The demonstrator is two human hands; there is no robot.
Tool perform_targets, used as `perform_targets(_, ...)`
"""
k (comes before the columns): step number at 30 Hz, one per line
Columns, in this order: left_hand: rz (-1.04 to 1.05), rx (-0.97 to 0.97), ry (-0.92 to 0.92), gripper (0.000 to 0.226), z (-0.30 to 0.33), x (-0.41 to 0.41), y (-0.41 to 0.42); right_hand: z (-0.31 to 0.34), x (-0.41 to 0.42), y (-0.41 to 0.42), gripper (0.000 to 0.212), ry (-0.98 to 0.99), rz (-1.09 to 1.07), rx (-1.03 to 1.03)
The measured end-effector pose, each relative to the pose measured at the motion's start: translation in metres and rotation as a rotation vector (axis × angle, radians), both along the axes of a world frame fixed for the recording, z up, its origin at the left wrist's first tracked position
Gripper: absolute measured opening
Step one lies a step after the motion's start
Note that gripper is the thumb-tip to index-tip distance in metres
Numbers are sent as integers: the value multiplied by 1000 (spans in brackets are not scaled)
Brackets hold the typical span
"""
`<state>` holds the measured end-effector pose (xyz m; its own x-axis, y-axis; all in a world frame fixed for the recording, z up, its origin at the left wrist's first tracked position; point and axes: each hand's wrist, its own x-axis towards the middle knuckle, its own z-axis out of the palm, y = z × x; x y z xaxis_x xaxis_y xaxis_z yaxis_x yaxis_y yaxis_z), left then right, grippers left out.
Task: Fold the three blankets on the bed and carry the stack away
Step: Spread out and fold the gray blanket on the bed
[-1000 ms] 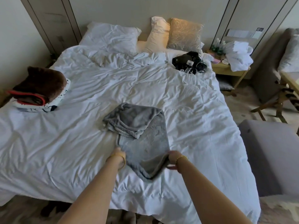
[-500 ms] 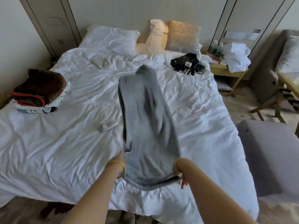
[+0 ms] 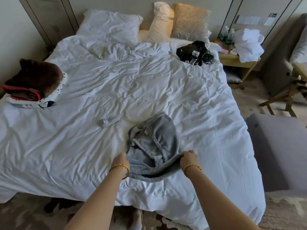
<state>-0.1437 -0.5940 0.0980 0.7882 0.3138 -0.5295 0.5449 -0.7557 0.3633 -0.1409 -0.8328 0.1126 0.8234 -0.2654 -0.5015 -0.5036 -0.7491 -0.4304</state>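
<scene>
A grey fleece blanket (image 3: 154, 143) lies bunched on the white bed (image 3: 132, 83) near its front edge. My left hand (image 3: 120, 161) grips the blanket's near left corner. My right hand (image 3: 188, 157) grips its near right edge, fingers curled over the cloth. At the bed's far left edge a brown blanket (image 3: 34, 77) with a red trim sits folded on top of a white patterned blanket (image 3: 49, 98).
A small white rolled cloth (image 3: 107, 122) lies left of the grey blanket. Black gear with cables (image 3: 194, 53) sits at the bed's far right, pillows (image 3: 166, 24) behind. A grey upholstered seat (image 3: 279, 151) stands right of the bed, a nightstand with white towels (image 3: 245, 42) beyond.
The grey blanket was flung up and out over the bed half a second ago. It has dropped back and now lies crumpled close to my hands, which still hold its near edge.
</scene>
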Motion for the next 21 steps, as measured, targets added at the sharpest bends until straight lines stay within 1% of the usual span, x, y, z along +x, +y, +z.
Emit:
perform_targets(2, 59, -38, -64, 35, -7, 11, -1, -8, 9, -1, 46, -88, -232, 309)
perform_targets(3, 117, -69, -107, 34, -12, 18, -1, -12, 16, -1, 45, -87, -354, 451)
perform_targets(4, 174, -95, -132, 34, -17, 26, 0, -17, 24, -2, 41, -40, -444, 533)
perform_targets(6, 240, -125, -89, 35, -31, 43, 2, -31, 37, -2, 29, 126, -510, 565)
perform_targets(7, 258, -131, -33, 33, -40, 51, 3, -40, 42, -1, 20, 210, -526, 546)
perform_targets(8, 274, -122, 27, 30, -49, 59, 4, -51, 46, 0, 16, 276, -546, 531)
perform_targets(10, 290, -88, 123, 35, -68, 75, 6, -79, 54, -1, 26, 343, -532, 413)
perform_targets(11, 277, -72, 164, 39, -78, 85, 7, -91, 58, -2, 32, 366, -482, 309)
perform_targets(13, 222, -38, 232, 47, -99, 104, 10, -113, 69, -4, 36, 383, -362, 145)
perform_targets(17, 154, -32, 292, 60, -135, 142, 11, -150, 95, -5, 53, 363, -297, 21)
perform_targets(20, 241, -80, 340, 68, -159, 160, 9, -171, 110, -8, 60, 385, -244, -114)
perform_targets(21, 269, -89, 357, 68, -166, 164, 7, -177, 113, -8, 58, 382, -237, -130)
